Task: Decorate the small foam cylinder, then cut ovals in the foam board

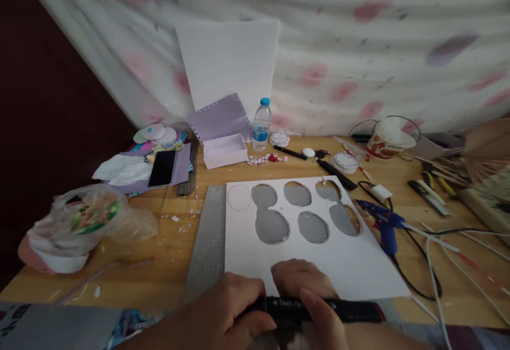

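Low in the picture, a black marker [354, 310] with "Touch" lettering lies level across both hands. Around its left end are the fingers of my left hand [243, 305]. My right hand [305, 281] grips it nearer the middle, thumb on top. Just beyond them a white foam sheet [303, 259] with several rough round holes lies on a grey cutting mat [205, 238]. A thin red circle [239, 197] is drawn at the sheet's upper left corner. Whether the marker's cap is on cannot be made out.
A blue glue gun [384, 225] with cables lies right of the sheet. Behind stand a water bottle [261, 126] and a pale open box [225, 152]. A phone [162, 168] and a plastic bag [87, 214] are at left; a paper bucket [388, 140] and cutter [429, 199] at right.
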`<state>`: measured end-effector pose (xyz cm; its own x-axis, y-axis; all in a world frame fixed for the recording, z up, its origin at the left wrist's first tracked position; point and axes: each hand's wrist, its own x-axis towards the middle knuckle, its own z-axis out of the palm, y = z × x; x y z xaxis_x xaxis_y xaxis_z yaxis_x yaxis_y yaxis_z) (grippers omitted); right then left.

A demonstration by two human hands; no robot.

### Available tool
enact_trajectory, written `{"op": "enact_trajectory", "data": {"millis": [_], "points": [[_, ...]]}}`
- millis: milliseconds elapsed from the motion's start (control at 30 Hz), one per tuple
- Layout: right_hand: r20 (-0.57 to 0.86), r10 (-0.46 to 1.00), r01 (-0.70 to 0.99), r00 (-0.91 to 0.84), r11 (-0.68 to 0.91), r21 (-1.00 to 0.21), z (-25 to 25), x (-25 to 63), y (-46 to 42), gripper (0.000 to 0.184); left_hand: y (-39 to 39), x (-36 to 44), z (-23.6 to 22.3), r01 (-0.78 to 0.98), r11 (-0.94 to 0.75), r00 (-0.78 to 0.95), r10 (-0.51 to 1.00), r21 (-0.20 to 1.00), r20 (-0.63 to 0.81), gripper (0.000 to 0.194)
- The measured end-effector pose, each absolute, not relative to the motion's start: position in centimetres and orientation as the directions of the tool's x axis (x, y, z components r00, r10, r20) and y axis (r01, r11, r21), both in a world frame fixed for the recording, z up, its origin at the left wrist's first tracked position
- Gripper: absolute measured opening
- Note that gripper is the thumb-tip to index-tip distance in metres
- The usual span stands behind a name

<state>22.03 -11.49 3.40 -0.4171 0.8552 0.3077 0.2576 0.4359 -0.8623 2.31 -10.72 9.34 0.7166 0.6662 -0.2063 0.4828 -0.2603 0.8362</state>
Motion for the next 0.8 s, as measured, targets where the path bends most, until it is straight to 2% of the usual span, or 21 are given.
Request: {"op": "enact_trajectory", "data": {"millis": [133, 233, 300, 367, 400, 467, 533, 600, 700, 800], "points": [[0.186, 0.892, 0.279, -0.412, 0.318, -0.906, 3.0, 22.3, -10.8, 0.060, -10.1, 1.6, 9.0, 0.554, -0.242, 0.663, 0.708, 0.797, -0.245, 0.034], [0.090, 0.884, 0.325, -0.458, 0.261, -0.909, 2.9, 23.5, -9.8, 0.052, -8.9, 0.5, 8.3, 0.599, -0.212, 0.626, 0.726, 0.772, -0.285, 0.035], [0.087, 0.875, 0.305, -0.477, 0.257, -0.917, 3.2, 25.0, -8.8, 0.050, -8.2, -0.1, 7.8, 0.604, -0.181, 0.608, 0.735, 0.776, -0.302, 0.038], [0.156, 0.899, 0.322, -0.409, 0.303, -0.897, 3.9, 26.6, -7.9, 0.045, -7.7, -0.3, 7.3, 0.595, -0.154, 0.581, 0.760, 0.789, -0.290, 0.041], [0.206, 0.907, 0.371, -0.368, 0.346, -0.862, 4.3, 27.4, -7.5, 0.038, -7.5, -0.3, 7.2, 0.592, -0.142, 0.569, 0.770, 0.793, -0.287, 0.042], [0.257, 0.862, 0.491, -0.437, 0.468, -0.735, 5.3, 28.1, -7.1, 0.028, -7.2, -0.1, 7.1, 0.588, -0.132, 0.573, 0.764, 0.798, -0.296, 0.045], [0.184, 0.762, 0.533, -0.620, 0.582, -0.615, 6.1, 28.0, -7.1, 0.027, -7.0, 0.2, 7.0, 0.586, -0.121, 0.608, 0.719, 0.801, -0.336, 0.046], [0.061, 0.662, 0.523, -0.747, 0.643, -0.560, 6.7, 27.3, -7.6, 0.022, -6.6, 0.4, 6.8, 0.571, -0.075, 0.652, 0.647, 0.818, -0.395, 0.047], [-0.015, 0.619, 0.528, -0.785, 0.657, -0.538, 6.9, 26.3, -8.4, 0.028, -6.1, 0.7, 6.0, 0.408, 0.063, 0.716, 0.597, 0.911, -0.362, 0.054], [0.020, 0.606, 0.504, -0.795, 0.678, -0.535, 6.9, 25.5, -8.8, 0.039, -5.6, 1.7, 5.2, 0.014, 0.249, 0.672, 0.714, 0.968, -0.193, 0.056]]}}
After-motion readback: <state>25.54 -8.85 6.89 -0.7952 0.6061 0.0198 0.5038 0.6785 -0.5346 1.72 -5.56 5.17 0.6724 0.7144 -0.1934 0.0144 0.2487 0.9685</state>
